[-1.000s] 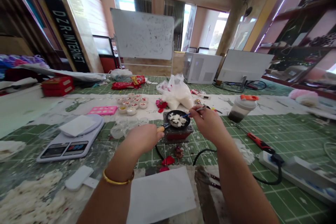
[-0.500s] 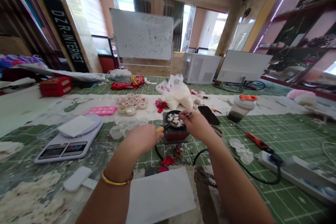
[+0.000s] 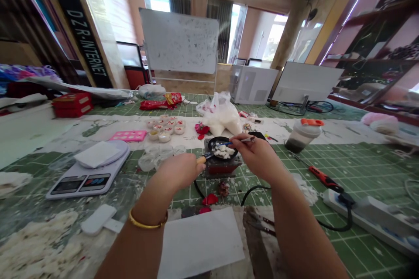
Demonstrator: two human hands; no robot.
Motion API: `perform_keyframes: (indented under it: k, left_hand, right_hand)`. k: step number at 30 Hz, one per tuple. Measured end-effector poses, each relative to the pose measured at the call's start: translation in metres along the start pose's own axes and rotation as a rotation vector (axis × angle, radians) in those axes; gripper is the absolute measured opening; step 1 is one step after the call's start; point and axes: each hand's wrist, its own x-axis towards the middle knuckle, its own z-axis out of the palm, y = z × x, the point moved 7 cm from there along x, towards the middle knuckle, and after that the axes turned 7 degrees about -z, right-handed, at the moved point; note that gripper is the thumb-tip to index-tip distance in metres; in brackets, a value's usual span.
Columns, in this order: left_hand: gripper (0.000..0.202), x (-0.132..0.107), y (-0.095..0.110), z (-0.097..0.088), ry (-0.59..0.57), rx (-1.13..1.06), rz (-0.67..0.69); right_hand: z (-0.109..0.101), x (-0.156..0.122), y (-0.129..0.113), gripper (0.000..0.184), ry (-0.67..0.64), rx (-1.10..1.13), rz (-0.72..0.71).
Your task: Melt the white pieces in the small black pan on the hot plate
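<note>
1 pan (image 3: 215, 141) looks light, stiff, best held by its handle (image 3: 200, 160); left hand (image 3: 179, 170) encloses that, right hand (image 3: 257, 156) pinches a slim tool (image 3: 225, 143).

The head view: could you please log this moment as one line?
left hand: grips handle | right hand: holds thin tool over pan | pan: white chunks inside, on stand

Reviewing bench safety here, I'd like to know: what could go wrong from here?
The white pieces might spill over the rim of the black pan if the right hand pushes its thin tool too hard. The pan could slide or tip on its small stand if the left hand jerks the handle. The right forearm, close to the black cable, might snag it.
</note>
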Motion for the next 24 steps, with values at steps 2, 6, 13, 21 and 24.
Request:
perform_keyframes:
  k: [2,6,13,21,24]
  left_hand:
    - [0.042,0.0,0.0,0.0,0.001,-0.004,-0.004]
    - [0.043,0.001,0.0,0.001,0.004,-0.008,-0.003]
    - [0.043,0.002,-0.001,0.002,0.016,0.0,-0.004]
    - [0.042,0.002,0.001,0.001,0.019,0.013,0.012]
    - [0.042,0.002,0.0,0.001,0.011,0.009,0.004]
  right_hand:
    - [-0.001,-0.001,0.0,0.027,-0.044,-0.016,0.009]
    - [-0.004,-0.002,0.002,0.026,-0.073,-0.092,0.032]
    - [-0.006,-0.002,0.003,0.031,-0.104,-0.233,0.032]
    - [-0.009,-0.002,0.007,0.033,-0.092,-0.318,0.067]
    - [-0.008,-0.002,0.008,0.031,-0.099,-0.289,0.063]
